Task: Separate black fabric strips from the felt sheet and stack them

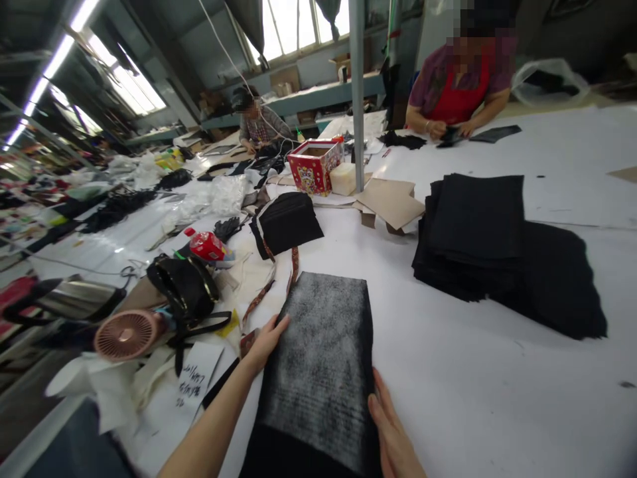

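Observation:
A grey-black fabric panel (321, 358) lies flat on the white table (462, 385) right in front of me. My left hand (263, 343) rests open against its left edge, fingers stretched along the cloth. My right hand (393, 435) lies open against its right edge near the bottom of the view, fingers straight. Neither hand grips anything.
A stack of black fabric pieces (478, 232) sits at right on a larger black cloth (557, 285). Left of me are a pink fan (127, 334), a black bag (186, 289), a red bottle (206, 245). Behind: folded black fabric (288, 222), a red box (313, 164), a pole (357, 93). Two other people work at the far side.

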The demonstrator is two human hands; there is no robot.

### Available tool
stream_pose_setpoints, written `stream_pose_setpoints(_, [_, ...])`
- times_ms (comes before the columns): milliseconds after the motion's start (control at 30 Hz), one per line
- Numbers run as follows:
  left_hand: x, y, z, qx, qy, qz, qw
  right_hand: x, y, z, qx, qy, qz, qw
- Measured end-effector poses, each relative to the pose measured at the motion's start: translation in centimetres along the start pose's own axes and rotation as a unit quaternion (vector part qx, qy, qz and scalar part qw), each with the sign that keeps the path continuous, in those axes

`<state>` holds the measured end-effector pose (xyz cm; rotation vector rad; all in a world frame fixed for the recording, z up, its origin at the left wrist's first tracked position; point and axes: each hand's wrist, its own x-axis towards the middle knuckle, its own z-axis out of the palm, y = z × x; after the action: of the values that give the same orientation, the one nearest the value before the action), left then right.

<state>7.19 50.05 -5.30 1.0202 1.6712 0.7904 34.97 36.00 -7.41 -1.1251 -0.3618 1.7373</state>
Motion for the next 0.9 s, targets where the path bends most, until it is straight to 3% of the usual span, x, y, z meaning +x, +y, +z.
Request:
stream_pose_setpoints(167, [0.1, -0.8, 0.3, 0.018, -0.019, 0.027, 0.999, -2.8, 3.7, -0.2, -0.103, 0.047, -0.055, 0.992])
stream_pose_setpoints(267, [-0.1, -1.3, -0.4, 0.035, -0.004, 0.046, 0.998, -4.1, 4.3, -0.8, -0.115, 0.077, -0.041, 0.990])
stream_pose_setpoints(367, [-0.6, -1.9, -0.9, 0.050, 0.012, 0.065, 0.997, -3.5, 2.4, -2.3, -0.174, 0.120, -0.049, 0.976])
stream_pose_setpoints(467, [-1.1, -2.6, -0.6, 0.065, 0.024, 0.096, 0.993, -0.3, -1.0, -3.0, -0.244, 0.153, -0.135, 0.948])
stream_pose_setpoints(567, [-1.4, -3.2, 0.2, 0.095, 0.041, 0.128, 0.986, 3.5, -3.2, -1.6, -0.286, 0.133, -0.199, 0.928])
stream_pose_setpoints(667, [-1.8, -3.8, 0.6, 0.176, 0.052, 0.190, 0.964, 5.0, -2.5, 0.7, -0.333, 0.084, -0.220, 0.913])
stream_pose_setpoints(767, [-2.4, -4.2, 0.1, 0.232, 0.042, 0.227, 0.945, 3.8, -0.5, 2.2, -0.355, 0.060, -0.214, 0.908])
stream_pose_setpoints(900, [-3.4, -4.3, -1.5, 0.247, 0.009, 0.200, 0.948, 1.2, 0.6, 1.8, -0.329, 0.046, -0.202, 0.921])
